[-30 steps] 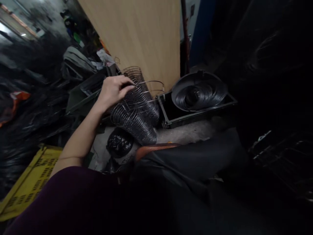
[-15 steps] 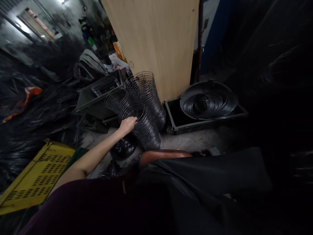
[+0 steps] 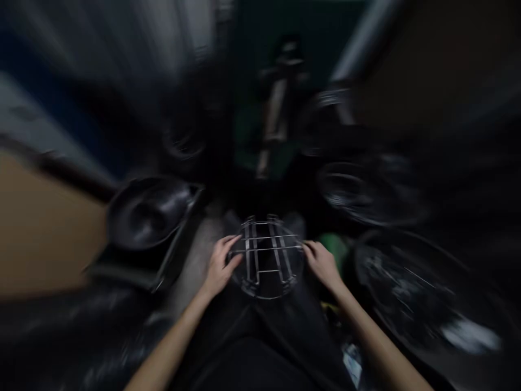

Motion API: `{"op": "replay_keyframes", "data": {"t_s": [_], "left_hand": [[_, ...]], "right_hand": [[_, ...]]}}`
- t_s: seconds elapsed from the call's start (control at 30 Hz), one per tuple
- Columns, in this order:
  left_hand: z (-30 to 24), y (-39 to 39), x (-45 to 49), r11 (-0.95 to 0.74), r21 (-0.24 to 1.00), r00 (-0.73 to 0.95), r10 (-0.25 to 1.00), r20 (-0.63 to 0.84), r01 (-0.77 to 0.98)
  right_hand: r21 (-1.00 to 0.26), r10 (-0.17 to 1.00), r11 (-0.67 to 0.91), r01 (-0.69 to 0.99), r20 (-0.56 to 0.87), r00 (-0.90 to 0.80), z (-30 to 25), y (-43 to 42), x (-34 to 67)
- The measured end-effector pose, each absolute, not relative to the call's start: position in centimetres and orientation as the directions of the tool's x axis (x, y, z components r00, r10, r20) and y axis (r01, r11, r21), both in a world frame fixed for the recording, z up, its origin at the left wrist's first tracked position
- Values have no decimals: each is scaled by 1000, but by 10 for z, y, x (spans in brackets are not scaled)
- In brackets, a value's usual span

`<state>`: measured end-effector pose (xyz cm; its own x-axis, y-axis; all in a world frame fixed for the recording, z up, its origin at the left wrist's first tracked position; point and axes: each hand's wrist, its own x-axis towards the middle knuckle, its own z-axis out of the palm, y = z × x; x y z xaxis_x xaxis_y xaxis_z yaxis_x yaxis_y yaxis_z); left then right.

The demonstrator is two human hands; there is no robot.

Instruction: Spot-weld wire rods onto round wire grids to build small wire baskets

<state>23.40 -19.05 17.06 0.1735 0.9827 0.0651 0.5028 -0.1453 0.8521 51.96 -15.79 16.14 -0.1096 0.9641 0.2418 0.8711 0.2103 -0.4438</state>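
Note:
A wire frame point(image 3: 269, 248) of shiny metal lies over my lap, with a round outline, two pairs of long bars and several cross wires. My left hand point(image 3: 220, 267) is at its left edge, thumb and fingers closing on the rim from either side. At the opposite edge, my right hand point(image 3: 322, 264) pinches the rim between thumb and bent fingers. The exact contact points are blurred. Dark cloth point(image 3: 260, 342) covers my legs beneath the frame.
To the left, a dark crate point(image 3: 122, 266) bears a round basin point(image 3: 148, 214) of coiled wire. On the right stand a wide dark tub point(image 3: 411, 282) with shiny pieces and another round container point(image 3: 345, 190). A blurred machine point(image 3: 279, 103) stands ahead.
The view has swung right, away from the upright wire coils. My left hand has left the coils and is now on the wire frame. My right hand has come into view.

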Motion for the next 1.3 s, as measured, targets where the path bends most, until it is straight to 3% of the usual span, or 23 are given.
{"op": "replay_keyframes", "data": {"t_s": [0.1, 0.2, 0.27, 0.37, 0.53, 0.7, 0.87, 0.93, 1.0, 1.07, 1.13, 1.2, 1.3], "left_hand": [[145, -152, 259, -40, 888, 74, 997, 7, 458], [134, -144, 276, 50, 929, 12, 998, -58, 367], [132, -145, 282, 77, 943, -11, 997, -77, 323], [133, -141, 283, 96, 949, -75, 994, -76, 299], [132, -135, 271, 76, 955, -57, 996, -63, 288], [127, -134, 264, 41, 956, 8, 999, -45, 291], [133, -127, 254, -16, 940, 65, 998, -7, 342], [147, -126, 250, -76, 939, 61, 996, 59, 337], [168, -126, 248, -84, 954, 42, 996, 75, 289], [191, -124, 248, -38, 978, 15, 999, 35, 203], [207, -119, 251, -15, 996, 40, 999, 11, 83], [216, -117, 255, 30, 999, 110, 994, -27, -26], [216, -122, 258, 112, 993, 123, 987, -107, -37]], "right_hand": [[-457, 910, 80, 886, 395, 121, 203, -116, 588], [-372, 784, 114, 921, 604, 147, 273, -34, 623], [-281, 756, 99, 954, 645, 111, 319, 30, 627], [-159, 830, 43, 986, 556, 54, 362, 115, 617], [182, 942, -39, 982, 335, -24, 368, 179, 607], [313, 961, 33, 949, 250, -116, 377, 164, 606], [464, 959, 168, 870, 127, -253, 387, 87, 610], [434, 921, 261, 862, 156, -357, 382, 38, 611], [336, 854, 320, 886, 303, -423, 375, -12, 610], [151, 783, 278, 949, 536, -315, 364, -54, 603], [-81, 752, 238, 968, 646, -131, 346, -81, 588], [-277, 817, 274, 921, 572, -71, 318, -93, 564], [-484, 927, 313, 817, 342, -152, 266, -92, 525]]}}
